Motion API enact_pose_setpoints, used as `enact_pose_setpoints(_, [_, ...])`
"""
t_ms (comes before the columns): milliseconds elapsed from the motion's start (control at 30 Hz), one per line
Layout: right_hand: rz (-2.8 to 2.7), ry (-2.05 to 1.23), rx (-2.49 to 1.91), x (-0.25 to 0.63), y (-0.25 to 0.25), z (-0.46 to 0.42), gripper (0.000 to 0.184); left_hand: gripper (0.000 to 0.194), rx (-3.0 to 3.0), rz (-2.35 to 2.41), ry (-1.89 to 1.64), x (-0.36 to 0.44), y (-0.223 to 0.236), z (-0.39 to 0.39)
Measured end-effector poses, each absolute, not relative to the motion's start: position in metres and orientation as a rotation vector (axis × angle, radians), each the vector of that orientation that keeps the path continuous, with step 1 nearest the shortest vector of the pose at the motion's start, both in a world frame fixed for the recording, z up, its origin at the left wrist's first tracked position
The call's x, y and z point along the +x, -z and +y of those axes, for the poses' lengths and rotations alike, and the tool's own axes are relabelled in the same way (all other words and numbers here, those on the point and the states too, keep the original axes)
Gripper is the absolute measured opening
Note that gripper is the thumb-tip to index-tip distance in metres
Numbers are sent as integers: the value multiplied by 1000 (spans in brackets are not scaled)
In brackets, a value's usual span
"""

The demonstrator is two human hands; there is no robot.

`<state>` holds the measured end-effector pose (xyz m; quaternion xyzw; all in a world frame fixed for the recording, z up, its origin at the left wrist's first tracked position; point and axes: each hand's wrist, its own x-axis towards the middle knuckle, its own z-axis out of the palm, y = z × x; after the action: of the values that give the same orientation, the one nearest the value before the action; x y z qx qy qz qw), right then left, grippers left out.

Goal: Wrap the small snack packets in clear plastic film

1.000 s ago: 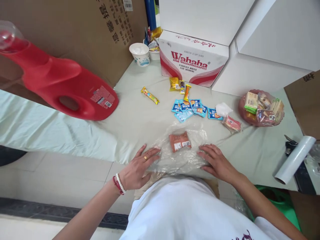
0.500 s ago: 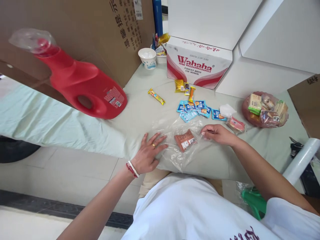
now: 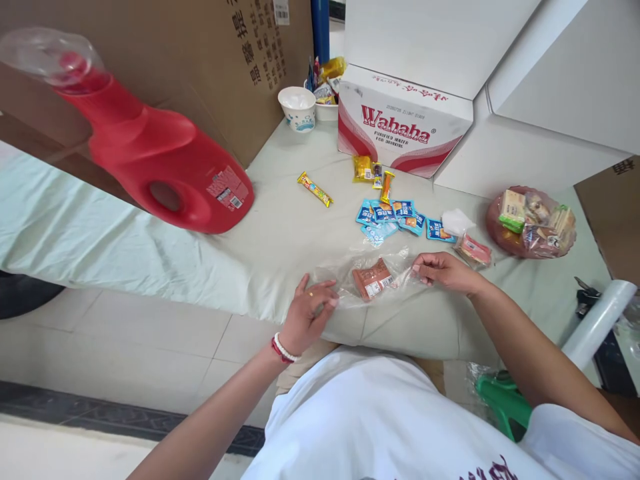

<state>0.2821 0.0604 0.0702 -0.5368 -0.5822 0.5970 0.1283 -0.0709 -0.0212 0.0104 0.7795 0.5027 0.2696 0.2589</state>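
Observation:
A sheet of clear plastic wrap [image 3: 360,293] lies near the front edge of the cloth-covered table [image 3: 280,240], folded over a reddish-brown snack packet [image 3: 373,279]. My left hand [image 3: 309,315] pinches the wrap's left edge with its fingers curled. My right hand [image 3: 443,271] pinches the wrap's right edge beside the packet. Behind the wrap lie several blue snack packets [image 3: 387,217], a yellow packet [image 3: 362,169] and a long yellow bar [image 3: 315,189].
A big red jug [image 3: 165,167] lies at the left. A Wahaha box [image 3: 400,130] and a paper cup [image 3: 297,109] stand at the back. A wrapped red bowl of snacks [image 3: 530,223] sits right. A wrap roll [image 3: 595,323] lies far right.
Both hands went from lying flat on the wrap to pinching its edges. The wrap has been gathered and folded in over the packet, and now covers less of the table.

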Motion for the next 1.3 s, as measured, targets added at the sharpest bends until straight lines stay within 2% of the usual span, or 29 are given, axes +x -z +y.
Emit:
enact_pose_setpoints(167, [-1834, -1650, -1708, 286, -65, 67, 49, 35, 1934, 1888, -854, -66, -6, -2])
enact_pose_setpoints(233, [-2083, -1324, -1900, 284, -68, 74, 43, 35, 1940, 2043, -771, -61, -4, 3])
enact_pose_setpoints(300, [-2311, -821, -2036, 274, -76, 84, 33, 32, 1942, 2125, -689, -56, -2, 5])
enact_pose_setpoints(333, [-2392, -607, -2018, 266, -80, 91, 29, 28, 1939, 2142, -673, -55, 0, 6])
enact_pose_setpoints(400, [-2527, -387, -1816, 241, -85, 108, 29, 18, 1920, 2169, -697, -53, 5, 6])
enact_pose_setpoints(433, [-2596, -362, -1673, 226, -86, 117, 34, 21, 1906, 2186, -724, -52, 8, 6])
enact_pose_setpoints(500, [-2724, -382, -1464, 195, -81, 136, 52, 40, 1876, 2221, -767, -53, 12, 7])
enact_pose_setpoints(600, [-2827, -416, -1511, 155, -68, 161, 74, 61, 1828, 2260, -730, -53, 11, 11])
enact_pose_setpoints(633, [-2843, -424, -1569, 146, -64, 168, 73, 63, 1811, 2274, -687, -53, 8, 14])
enact_pose_setpoints(700, [-2879, -456, -1651, 137, -59, 178, 56, 59, 1785, 2292, -584, -52, 2, 18])
enact_pose_setpoints(800, [-2945, -550, -1626, 138, -62, 187, 22, 31, 1748, 2278, -502, -51, -4, 25])
enact_pose_setpoints(900, [-2969, -583, -1365, 148, -74, 183, 13, 17, 1738, 2240, -547, -50, -5, 27])
enact_pose_setpoints(1000, [-2971, -462, -1156, 159, -92, 161, 11, 14, 1788, 2191, -585, -49, -3, 27])
enact_pose_setpoints(1100, [-3040, -277, -1146, 167, -107, 123, 15, 11, 1805, 2174, -562, -47, -2, 28])
enact_pose_setpoints(1233, [-3175, -220, -1067, 180, -99, 65, 29, 41, 1739, 2204, -540, -47, -2, 33])
enact_pose_setpoints(1300, [-3174, -281, -1048, 187, -84, 43, 44, 37, 1733, 2178, -543, -52, -2, 37])
